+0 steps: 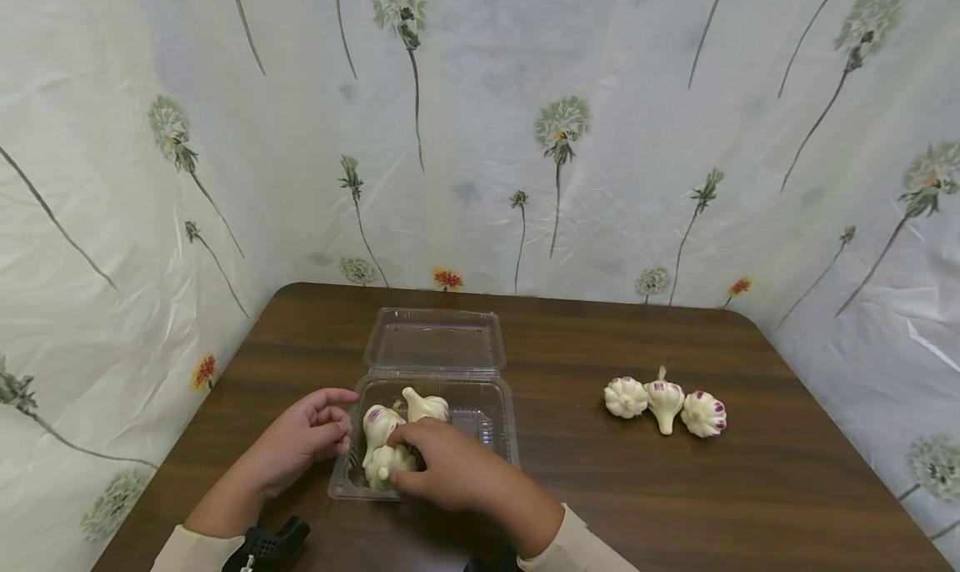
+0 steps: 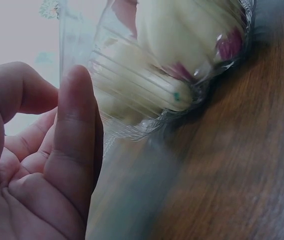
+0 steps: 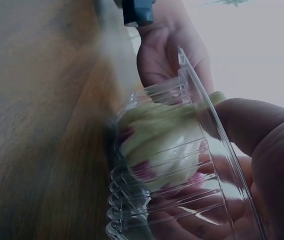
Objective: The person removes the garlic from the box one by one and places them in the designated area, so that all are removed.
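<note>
A clear plastic clamshell box stands on the table with its lid folded back. In its left half lie garlic bulbs: one at the back, one at the left and one at the front. My right hand reaches over the box's front and holds the front bulb, thumb near its stem; in the right wrist view that bulb shows through the ribbed wall. My left hand is at the box's left side, fingers loosely bent with fingertips right at the rim, holding nothing.
Three more garlic bulbs sit in a row on the right of the brown wooden table: a left one, a middle one and a right one. A flower-print sheet hangs behind and at both sides.
</note>
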`<state>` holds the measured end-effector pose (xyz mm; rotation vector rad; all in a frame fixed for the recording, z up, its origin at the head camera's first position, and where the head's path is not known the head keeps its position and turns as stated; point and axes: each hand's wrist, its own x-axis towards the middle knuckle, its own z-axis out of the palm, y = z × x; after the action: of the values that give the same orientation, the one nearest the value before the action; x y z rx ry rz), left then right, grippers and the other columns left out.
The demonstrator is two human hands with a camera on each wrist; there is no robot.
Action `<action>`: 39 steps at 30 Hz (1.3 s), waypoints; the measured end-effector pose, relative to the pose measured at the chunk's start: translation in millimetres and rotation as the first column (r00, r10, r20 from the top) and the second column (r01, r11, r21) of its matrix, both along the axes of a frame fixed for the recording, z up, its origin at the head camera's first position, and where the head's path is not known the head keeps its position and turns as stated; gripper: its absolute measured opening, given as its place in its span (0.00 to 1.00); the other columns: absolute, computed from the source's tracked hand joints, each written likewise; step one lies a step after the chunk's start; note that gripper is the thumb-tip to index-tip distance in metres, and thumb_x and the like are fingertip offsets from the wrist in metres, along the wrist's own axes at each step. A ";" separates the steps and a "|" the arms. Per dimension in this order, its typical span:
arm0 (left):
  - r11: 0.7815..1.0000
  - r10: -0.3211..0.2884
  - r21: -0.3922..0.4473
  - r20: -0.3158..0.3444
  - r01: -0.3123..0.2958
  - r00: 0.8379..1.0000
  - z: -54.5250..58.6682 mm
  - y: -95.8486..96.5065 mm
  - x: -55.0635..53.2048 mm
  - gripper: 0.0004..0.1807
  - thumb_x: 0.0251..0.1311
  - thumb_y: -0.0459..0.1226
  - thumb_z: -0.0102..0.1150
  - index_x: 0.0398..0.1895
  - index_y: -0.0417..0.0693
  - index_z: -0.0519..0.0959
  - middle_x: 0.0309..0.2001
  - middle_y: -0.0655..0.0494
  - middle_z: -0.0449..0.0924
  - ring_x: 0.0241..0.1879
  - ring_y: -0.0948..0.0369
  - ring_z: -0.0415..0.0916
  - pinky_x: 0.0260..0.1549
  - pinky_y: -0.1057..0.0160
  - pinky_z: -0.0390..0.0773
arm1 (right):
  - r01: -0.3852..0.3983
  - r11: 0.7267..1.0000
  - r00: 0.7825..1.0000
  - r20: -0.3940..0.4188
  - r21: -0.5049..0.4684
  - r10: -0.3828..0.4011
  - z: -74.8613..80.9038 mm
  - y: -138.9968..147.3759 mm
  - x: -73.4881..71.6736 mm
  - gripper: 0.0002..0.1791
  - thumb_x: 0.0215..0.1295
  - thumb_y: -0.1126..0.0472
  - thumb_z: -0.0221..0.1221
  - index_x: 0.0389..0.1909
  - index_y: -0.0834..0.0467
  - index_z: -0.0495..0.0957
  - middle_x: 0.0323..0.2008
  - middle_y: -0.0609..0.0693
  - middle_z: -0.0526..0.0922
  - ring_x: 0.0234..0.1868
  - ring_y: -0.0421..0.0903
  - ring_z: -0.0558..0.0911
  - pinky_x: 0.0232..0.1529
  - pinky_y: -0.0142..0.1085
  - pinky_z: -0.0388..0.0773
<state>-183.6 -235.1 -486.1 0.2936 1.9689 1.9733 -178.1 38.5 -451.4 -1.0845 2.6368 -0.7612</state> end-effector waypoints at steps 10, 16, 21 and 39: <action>1.000 0.005 -0.012 0.008 -0.005 1.000 -1.9 0.1 -1.6 0.29 0.76 0.32 0.56 0.73 0.32 0.58 0.39 0.57 0.78 0.37 0.61 0.81 0.42 0.65 0.86 | -0.004 1.000 0.997 0.080 -0.016 0.005 -3.0 -1.9 -5.4 0.19 0.67 0.53 0.69 0.57 0.49 0.81 0.52 0.38 0.84 0.50 0.31 0.79 0.55 0.30 0.77; 1.000 0.011 -0.019 0.013 -0.011 1.000 -2.8 0.8 -2.0 0.29 0.76 0.32 0.56 0.73 0.33 0.59 0.39 0.57 0.78 0.36 0.61 0.81 0.42 0.64 0.86 | -0.016 1.000 0.996 0.087 -0.021 0.018 -4.4 -1.9 -6.7 0.18 0.67 0.56 0.70 0.57 0.49 0.81 0.51 0.37 0.84 0.48 0.31 0.78 0.53 0.29 0.77; 1.000 0.009 -0.025 0.006 -0.009 1.000 -2.2 0.6 -1.4 0.29 0.76 0.32 0.56 0.73 0.32 0.59 0.39 0.56 0.77 0.36 0.61 0.81 0.42 0.64 0.85 | -0.029 0.999 0.996 0.088 -0.045 0.033 -4.8 -1.5 -7.7 0.18 0.67 0.57 0.71 0.56 0.50 0.81 0.50 0.38 0.84 0.47 0.30 0.78 0.52 0.29 0.77; 1.000 0.005 -0.014 -0.006 -0.005 1.000 0.6 0.6 1.2 0.30 0.76 0.32 0.56 0.73 0.30 0.58 0.39 0.56 0.77 0.36 0.61 0.81 0.41 0.65 0.85 | -0.003 0.989 0.978 0.208 -0.147 0.034 -5.7 1.3 -11.0 0.19 0.65 0.59 0.72 0.55 0.49 0.81 0.46 0.38 0.84 0.46 0.31 0.80 0.49 0.28 0.78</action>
<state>-182.4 -234.5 -485.5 0.2914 1.9877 1.9631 -189.0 39.8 -457.2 -1.0000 2.4229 -1.0193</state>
